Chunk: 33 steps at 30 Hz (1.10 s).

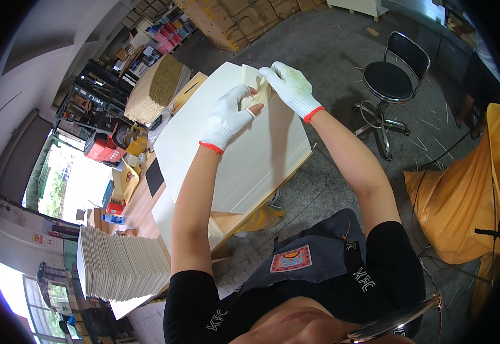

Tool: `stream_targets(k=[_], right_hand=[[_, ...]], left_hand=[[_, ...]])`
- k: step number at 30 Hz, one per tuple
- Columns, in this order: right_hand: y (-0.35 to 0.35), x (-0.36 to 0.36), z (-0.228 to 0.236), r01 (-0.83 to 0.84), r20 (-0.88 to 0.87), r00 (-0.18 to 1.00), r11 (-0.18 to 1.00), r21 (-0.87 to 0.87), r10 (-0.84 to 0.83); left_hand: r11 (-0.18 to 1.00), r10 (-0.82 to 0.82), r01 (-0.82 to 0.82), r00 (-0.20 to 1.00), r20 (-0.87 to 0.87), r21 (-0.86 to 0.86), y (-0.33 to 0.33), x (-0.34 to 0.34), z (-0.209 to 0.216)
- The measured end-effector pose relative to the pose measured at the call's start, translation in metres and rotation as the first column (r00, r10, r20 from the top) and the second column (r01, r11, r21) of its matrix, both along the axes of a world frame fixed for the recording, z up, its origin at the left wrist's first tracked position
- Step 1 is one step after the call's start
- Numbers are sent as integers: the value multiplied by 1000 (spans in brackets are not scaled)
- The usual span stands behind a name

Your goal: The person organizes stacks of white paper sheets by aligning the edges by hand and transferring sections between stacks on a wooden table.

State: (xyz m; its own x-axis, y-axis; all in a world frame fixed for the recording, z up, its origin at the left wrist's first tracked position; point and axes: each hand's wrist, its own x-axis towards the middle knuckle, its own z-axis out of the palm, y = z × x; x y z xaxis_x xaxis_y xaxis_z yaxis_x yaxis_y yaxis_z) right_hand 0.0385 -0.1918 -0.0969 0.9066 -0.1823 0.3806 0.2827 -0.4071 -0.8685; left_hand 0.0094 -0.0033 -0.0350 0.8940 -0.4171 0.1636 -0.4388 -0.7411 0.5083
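Both my hands wear white knit gloves with red cuffs, and they meet at the far end of a large white sheet [227, 149] lying on the worktable. My right hand [290, 87] is closed on the upper right side of a thin, cream-coloured bent piece [262, 96], whose exact kind I cannot make out. Close by on its left, my left hand [230, 114] has thumb and forefinger spread, their bare tips at the piece's edge. A pale upright flap [250, 74] shows just beyond the fingers. The right palm's inner side is hidden.
A tall stack of white sheets [123, 264] stands at the near left. Scissors [129, 176] and boxes lie along the left. Farther back are a stack of boards [161, 86] and a forklift [92, 94]. On the right are a black swivel chair [388, 80] and yellow-orange fabric [456, 195].
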Motion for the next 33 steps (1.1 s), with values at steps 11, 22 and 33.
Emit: stream_targets(k=[11, 22, 33], right_hand=[[2, -5, 4, 3, -37, 999, 1000, 8, -3], [3, -3, 0, -11, -17, 1000, 996, 85, 12], [4, -2, -2, 21, -22, 1000, 997, 76, -19]], left_hand=[[994, -19, 31, 993, 120, -104, 5, 6, -11], [999, -38, 39, 995, 89, -7, 3, 3, -5], [999, -45, 44, 989, 144, 9, 3, 4, -7]])
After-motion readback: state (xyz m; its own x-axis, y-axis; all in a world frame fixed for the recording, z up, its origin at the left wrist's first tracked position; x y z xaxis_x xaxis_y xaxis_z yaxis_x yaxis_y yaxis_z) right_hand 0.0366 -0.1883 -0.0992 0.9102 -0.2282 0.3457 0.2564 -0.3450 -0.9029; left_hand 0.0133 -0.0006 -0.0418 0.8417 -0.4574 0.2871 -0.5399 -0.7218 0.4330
